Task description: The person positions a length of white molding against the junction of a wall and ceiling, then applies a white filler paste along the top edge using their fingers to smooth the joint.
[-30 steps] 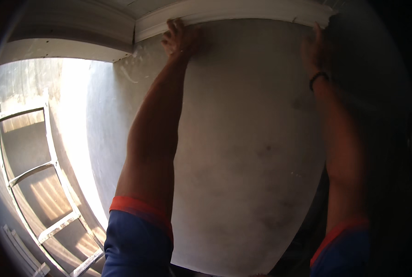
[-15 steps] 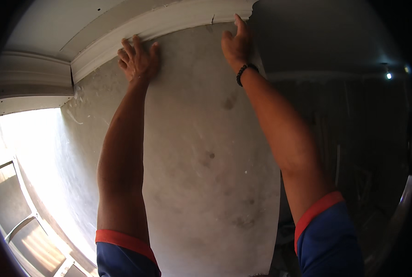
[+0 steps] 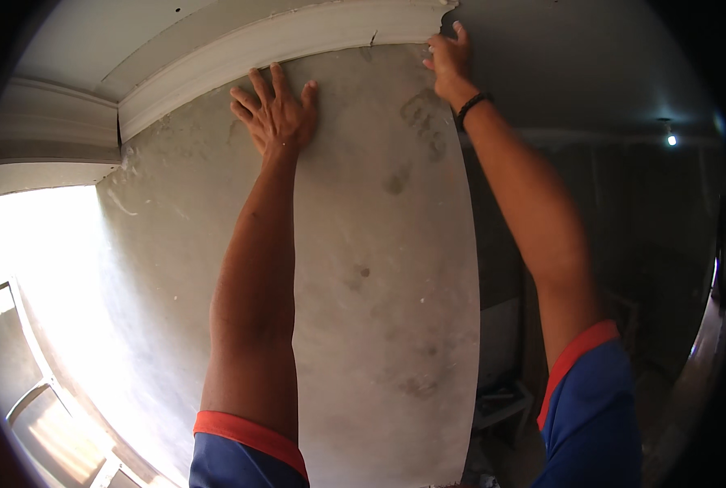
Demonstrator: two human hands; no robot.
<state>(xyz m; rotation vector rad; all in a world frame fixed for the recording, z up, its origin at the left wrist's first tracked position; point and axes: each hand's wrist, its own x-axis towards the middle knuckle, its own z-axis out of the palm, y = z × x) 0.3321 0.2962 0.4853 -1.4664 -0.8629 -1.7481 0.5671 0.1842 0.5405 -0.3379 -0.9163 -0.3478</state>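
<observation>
A white cornice moulding (image 3: 298, 37) runs along the top of a grey plastered wall (image 3: 363, 211), just under the ceiling. Flat against the wall, my left hand (image 3: 277, 114) has its fingers spread, the tips reaching the moulding's lower edge. My right hand (image 3: 451, 63) is raised at the moulding's right end, by the wall's corner, its fingers apart and nothing seen in them. A dark beaded bracelet (image 3: 470, 108) circles that wrist. The moulding has a small dark crack near its right part, and its end is cut to a profile.
Another length of moulding (image 3: 45, 122) meets this one at the left corner, with a dark gap between. Below it is a bright opening with a framed window (image 3: 29, 358). Beyond the wall's right edge lies a dim room with a lit bulb (image 3: 671, 140).
Both hands have shifted right along the moulding. My right hand has moved from beneath it to its end, and the view has turned slightly.
</observation>
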